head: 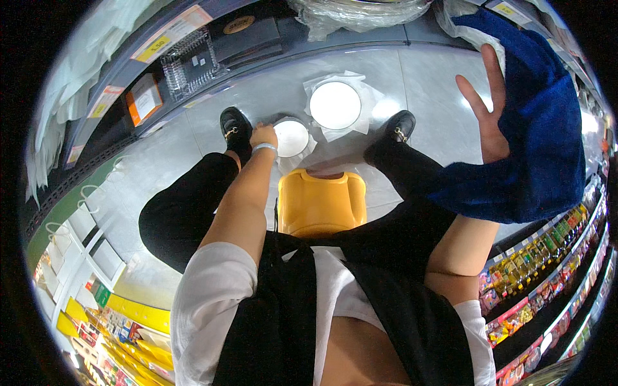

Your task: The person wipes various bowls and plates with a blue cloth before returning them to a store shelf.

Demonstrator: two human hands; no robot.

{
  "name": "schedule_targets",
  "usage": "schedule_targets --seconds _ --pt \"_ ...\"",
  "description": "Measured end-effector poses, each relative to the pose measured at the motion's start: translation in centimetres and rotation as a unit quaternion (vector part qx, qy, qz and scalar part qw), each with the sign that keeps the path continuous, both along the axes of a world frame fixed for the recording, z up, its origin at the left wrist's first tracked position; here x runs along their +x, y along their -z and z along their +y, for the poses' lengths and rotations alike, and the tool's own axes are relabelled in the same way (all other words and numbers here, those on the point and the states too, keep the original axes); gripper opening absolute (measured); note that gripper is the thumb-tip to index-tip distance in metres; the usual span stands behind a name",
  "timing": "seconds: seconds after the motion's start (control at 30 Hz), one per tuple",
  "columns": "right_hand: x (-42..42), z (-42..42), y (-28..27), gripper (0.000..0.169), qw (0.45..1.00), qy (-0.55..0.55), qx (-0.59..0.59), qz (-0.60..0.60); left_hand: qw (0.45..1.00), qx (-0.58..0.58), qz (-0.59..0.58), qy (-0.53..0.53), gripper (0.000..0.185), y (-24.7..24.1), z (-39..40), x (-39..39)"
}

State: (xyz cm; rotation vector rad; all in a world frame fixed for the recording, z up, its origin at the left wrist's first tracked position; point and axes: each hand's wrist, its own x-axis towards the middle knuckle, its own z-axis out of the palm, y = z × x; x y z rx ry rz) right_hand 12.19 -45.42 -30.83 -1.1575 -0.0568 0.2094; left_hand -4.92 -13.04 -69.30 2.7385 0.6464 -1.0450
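Note:
My left hand, with a pale bangle at the wrist, is curled at the left edge of a smaller round white dish low over the grey floor. A larger round white dish lies beyond it to the right; thin white wrapping sticks out around both. At the upper right, two fingers of my right hand point away from me, spread apart. A dark blue cloth covers much of that hand and the forearm. The other fingers are hidden, so whether they hold the cloth does not show.
A yellow plastic stool is between my legs, and a black shoe stands by my left hand. Ahead, a low shelf bears plastic-wrapped ware. An orange-and-white box sits on the left shelf. Shelves of bottles stand at right.

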Motion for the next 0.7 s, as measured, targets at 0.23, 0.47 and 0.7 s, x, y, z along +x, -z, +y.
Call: schedule_targets --seconds 0.23,0.47,0.7 --pt "0.9 1.1 1.1 0.044 0.999 -0.023 -0.014 -0.021 0.993 -0.056 -0.070 0.075 0.033 0.1 0.3 0.7" --pt "0.0 1.5 0.9 0.040 0.996 -0.059 -0.036 -0.058 0.984 -0.121 -0.121 0.047 0.034 -0.3 0.6 -0.4" --pt "-0.4 2.8 0.8 0.037 0.987 -0.114 -0.071 -0.086 0.941 -0.227 -0.192 -0.161 0.040 -10.5 2.6 0.3"
